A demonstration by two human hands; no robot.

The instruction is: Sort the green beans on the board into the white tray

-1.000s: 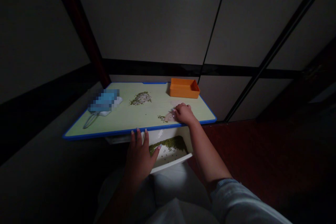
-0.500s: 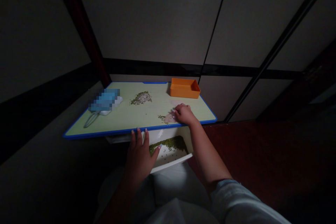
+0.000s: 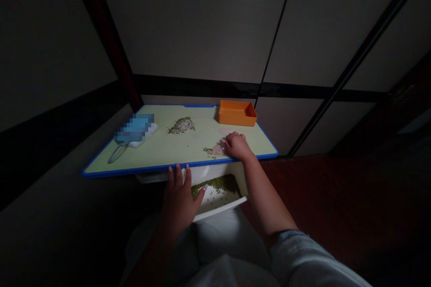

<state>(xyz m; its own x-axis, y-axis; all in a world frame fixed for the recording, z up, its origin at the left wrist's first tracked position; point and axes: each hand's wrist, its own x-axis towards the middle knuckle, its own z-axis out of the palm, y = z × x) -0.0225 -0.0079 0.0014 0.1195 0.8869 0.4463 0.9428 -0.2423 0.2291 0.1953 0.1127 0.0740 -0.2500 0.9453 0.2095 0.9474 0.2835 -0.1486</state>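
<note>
My right hand rests near the front edge of a pale green table, its fingers curled down beside a small scatter of green beans. Its fingertips are partly hidden, so I cannot make out what they pinch. A pinkish-white patch lies just left of those fingers. My left hand is spread, fingertips at the table's blue rim and thumb over a white bin. Inside the bin, green beans are heaped along the far side, with loose ones scattered over its bottom.
Farther back on the table lies a mixed heap of green and whitish grains. An orange open box stands at the back right. A blurred-out blue item with a looped cord is at the left. Cupboard panels rise behind.
Both hands have stayed almost exactly where they were. The right fingers have shifted very slightly at the small scatter of beans.
</note>
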